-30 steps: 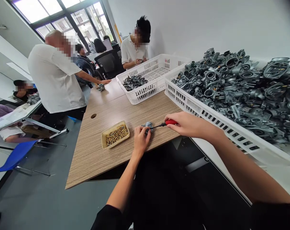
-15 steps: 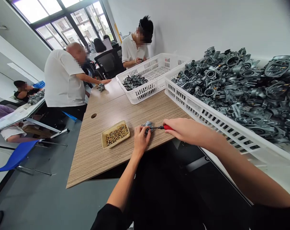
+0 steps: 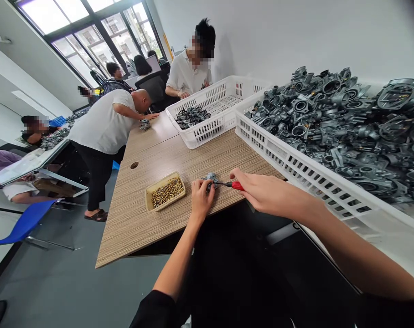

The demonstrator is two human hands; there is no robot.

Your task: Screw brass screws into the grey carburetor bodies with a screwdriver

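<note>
A small grey metal carburetor (image 3: pixel 211 176) rests on the wood-grain table (image 3: pixel 125 218), close to its front edge. My left hand (image 3: pixel 202 195) is closed around the near side of it, covering part of the body. In my right hand (image 3: pixel 271 190) is a screwdriver (image 3: pixel 237 185) with a red handle, held level. Its dark shaft points left and its tip meets the carburetor beside my left fingers; the exact contact point is hidden. Left of my left hand stands a cream tray (image 3: pixel 148 205) filled with small brass-coloured screw-like parts (image 3: pixel 168 191).
A white crate (image 3: pixel 316 187) heaped with carburetors (image 3: pixel 301 107) stands at the right. Behind it, another white crate (image 3: pixel 200 139) holds fewer dark metal parts. A co-worker (image 3: pixel 104 120) bends over the table's far left; another person (image 3: pixel 189 68) stands behind the crates.
My right hand has shifted and its fingers have loosened slightly on the screwdriver handle. My left hand and the carburetor stay put. The co-worker at the left has bent lower over the table.
</note>
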